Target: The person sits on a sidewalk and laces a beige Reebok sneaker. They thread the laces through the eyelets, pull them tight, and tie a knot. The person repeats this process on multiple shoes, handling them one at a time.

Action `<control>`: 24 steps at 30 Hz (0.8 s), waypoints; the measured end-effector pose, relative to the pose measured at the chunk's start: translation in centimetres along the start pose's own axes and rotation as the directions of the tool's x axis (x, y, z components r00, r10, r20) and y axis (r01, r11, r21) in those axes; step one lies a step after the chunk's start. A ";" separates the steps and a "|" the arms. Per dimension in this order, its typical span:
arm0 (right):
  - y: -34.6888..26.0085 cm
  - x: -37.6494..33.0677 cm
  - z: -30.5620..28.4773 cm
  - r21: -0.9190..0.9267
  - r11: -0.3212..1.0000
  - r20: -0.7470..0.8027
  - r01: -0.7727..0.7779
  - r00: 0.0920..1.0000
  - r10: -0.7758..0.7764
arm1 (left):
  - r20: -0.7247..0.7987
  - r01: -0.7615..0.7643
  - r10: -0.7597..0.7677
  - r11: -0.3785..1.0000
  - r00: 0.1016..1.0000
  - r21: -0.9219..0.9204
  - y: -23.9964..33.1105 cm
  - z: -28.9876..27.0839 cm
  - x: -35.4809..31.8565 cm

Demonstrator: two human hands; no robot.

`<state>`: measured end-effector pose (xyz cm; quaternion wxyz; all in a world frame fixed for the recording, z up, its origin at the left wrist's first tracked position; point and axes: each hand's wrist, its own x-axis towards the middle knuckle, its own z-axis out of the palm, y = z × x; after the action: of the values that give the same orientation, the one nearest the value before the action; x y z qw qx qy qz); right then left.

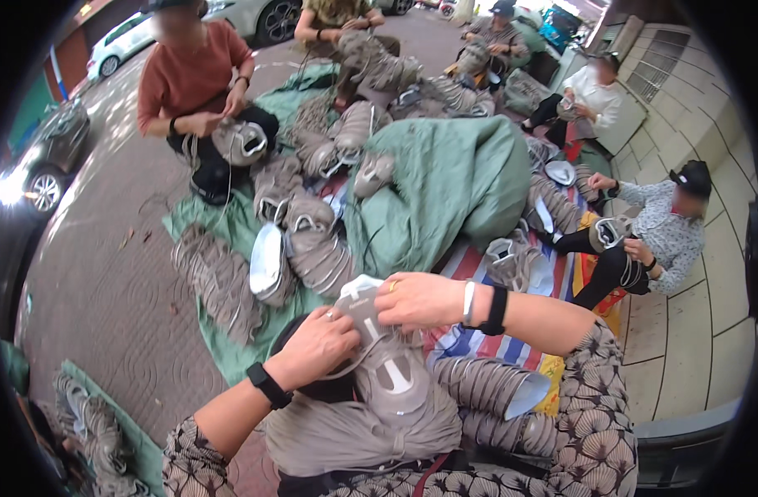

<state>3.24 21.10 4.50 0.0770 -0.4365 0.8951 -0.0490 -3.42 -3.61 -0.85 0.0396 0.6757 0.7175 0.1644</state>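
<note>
In front of me is a grey-beige shoe upper (387, 377) with a pale tongue edge and a white stripe. My right hand (420, 300) grips its top from the right, fingers bent over the edge. At its left edge my left hand (314, 346) is closed, fingertips against the upper; a thin lace (369, 351) runs from these fingers across the upper. What the left fingertips pinch is partly hidden. Beneath the upper, a thick bundle of beige laces (354, 435) lies across my lap.
Stacked shoe uppers (217, 282) lie on green sheeting at left; more stacks (487, 385) sit by my right arm on a striped sheet (466, 335). A large green sack (445, 186) bulges ahead. Several seated people (665, 219) handle uppers around the pile. A tiled wall (685, 331) stands right.
</note>
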 end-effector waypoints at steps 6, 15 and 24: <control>0.4 -0.8 0.7 0.143 0.984 0.171 -0.111 0.981 0.086 | 0.110 0.123 -0.108 0.984 0.988 -0.132 -0.2 0.2 1.1; 0.5 2.1 3.3 0.345 0.812 -0.180 -0.471 0.816 0.550 | 0.147 0.323 -0.572 0.220 0.807 -0.920 -2.3 1.3 2.9; 5.2 7.6 -1.9 0.956 -0.254 0.286 -0.144 0.635 0.717 | -0.188 0.174 -0.686 0.423 0.703 -0.889 -8.6 -3.6 6.7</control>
<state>-5.70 18.37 4.84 0.1835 0.1479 0.6598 -0.7135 -13.18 1.99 1.17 0.1925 0.2816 0.6886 0.6399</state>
